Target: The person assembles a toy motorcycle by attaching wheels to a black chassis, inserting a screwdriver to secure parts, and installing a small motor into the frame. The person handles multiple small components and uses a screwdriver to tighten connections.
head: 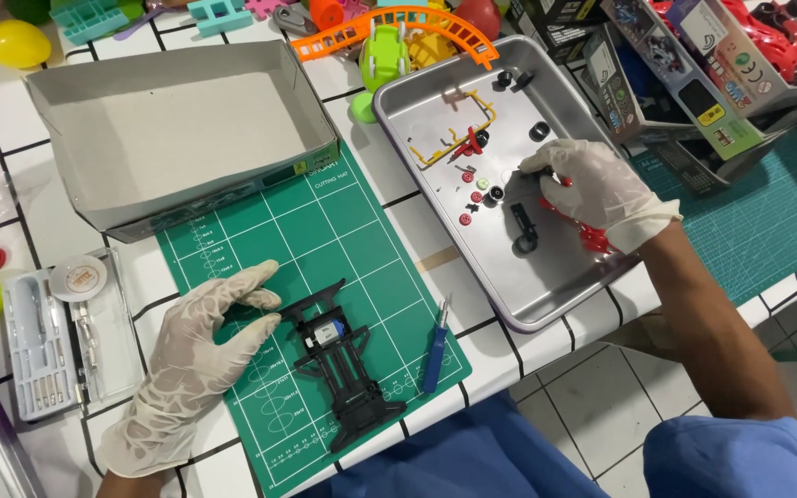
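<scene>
Two gloved hands work apart: the left hand [203,355] lies flat and released on the green mat [325,231], steadying the black chassis [339,360] at its three o'clock; the right hand [592,189] pinches small red parts [592,238] inside the metal tray [435,101].

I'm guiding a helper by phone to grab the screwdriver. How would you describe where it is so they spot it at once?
Find the green cutting mat in front of the person. Near its right edge, just right of the black toy car chassis, lies the small screwdriver. Its blue handle and thin metal tip set it apart from the all-black chassis.
</scene>
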